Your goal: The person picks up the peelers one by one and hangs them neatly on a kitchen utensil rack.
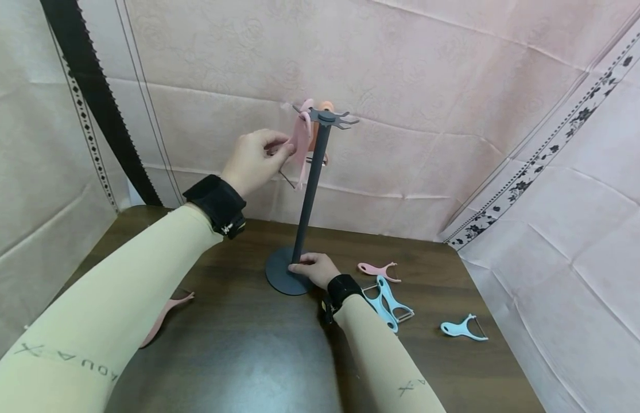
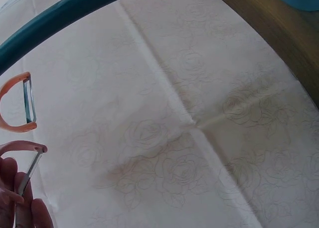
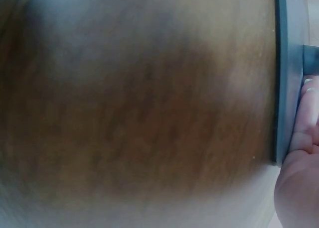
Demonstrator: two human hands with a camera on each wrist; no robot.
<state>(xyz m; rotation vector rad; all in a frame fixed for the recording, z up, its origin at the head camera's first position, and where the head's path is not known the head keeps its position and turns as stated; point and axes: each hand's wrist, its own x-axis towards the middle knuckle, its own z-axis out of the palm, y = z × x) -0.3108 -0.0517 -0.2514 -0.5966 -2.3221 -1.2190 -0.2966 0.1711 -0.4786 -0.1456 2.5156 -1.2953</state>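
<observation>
In the head view a dark grey stand [image 1: 310,189] rises from a round base, with wavy hooks at its top. My left hand [image 1: 255,158] pinches a pink peeler [image 1: 301,137] whose top end is at a hook on the left side. Behind the pole an orange peeler [image 1: 314,131] hangs, partly hidden. The left wrist view shows the orange peeler's blade end [image 2: 14,81] just apart from the pink one [image 2: 22,146] by the fingers. Down at the base, my right hand [image 1: 317,268] holds the foot of the pole, thumb in front.
Right of the stand lie a pink peeler [image 1: 371,268], two crossed blue peelers [image 1: 387,295] and another blue peeler [image 1: 456,328]. One more pink peeler [image 1: 162,318] is partly covered by my left forearm. Pale cloth [image 1: 402,172] hangs behind the wooden table [image 1: 232,344].
</observation>
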